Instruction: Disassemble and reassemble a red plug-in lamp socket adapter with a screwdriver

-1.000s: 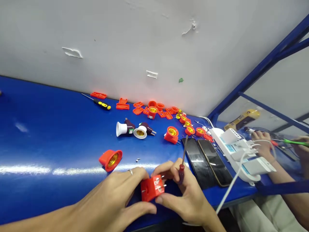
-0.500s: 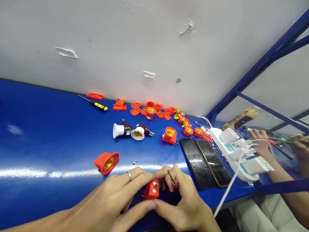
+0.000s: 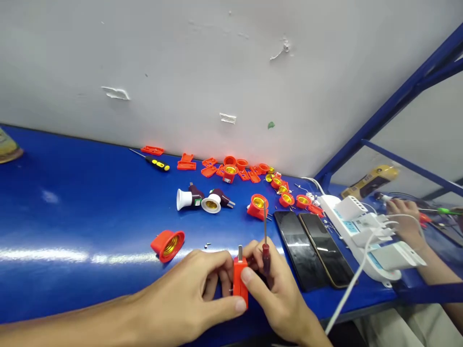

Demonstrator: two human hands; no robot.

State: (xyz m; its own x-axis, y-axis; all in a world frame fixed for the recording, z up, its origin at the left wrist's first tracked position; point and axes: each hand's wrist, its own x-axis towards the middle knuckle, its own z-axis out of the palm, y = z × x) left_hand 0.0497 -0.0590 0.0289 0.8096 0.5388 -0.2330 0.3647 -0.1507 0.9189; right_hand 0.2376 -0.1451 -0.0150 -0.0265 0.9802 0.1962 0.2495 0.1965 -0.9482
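Red plastic at bottom centre: it's the plug point(image 3: 239, 283), held between two hands, prong point(image 3: 240, 253) pointing up the frame. Left hand point(image 3: 195, 295) has its grip pinched on one side, thumb near the lower end; right hand point(image 3: 284, 291) sets its thumb on the other, grasping plug and screwdriver point(image 3: 266, 258) together, blade up and off the work.

How far along? Partway, I'd judge: the casing looks joined, though whether it's fastened, I can't tell. Small loose screws point(image 3: 207, 246), apparently, lie just above the hands. Left of those, a red socket point(image 3: 167, 245) looks whole; shells point(image 3: 186, 165) by the wall point(image 3: 162, 62) lie in pieces, so plenty seems unfinished.

Now room: blue tabletop point(image 3: 79, 207) runs wide across the left, good for elbows. Right's tighter: phones point(image 3: 298, 255), power strip point(image 3: 386, 274), a co-worker's hand point(image 3: 403, 219) beyond. Near edge point(image 3: 356, 312) passes low by the right forearm point(image 3: 314, 332); dropped screws could roll off there.
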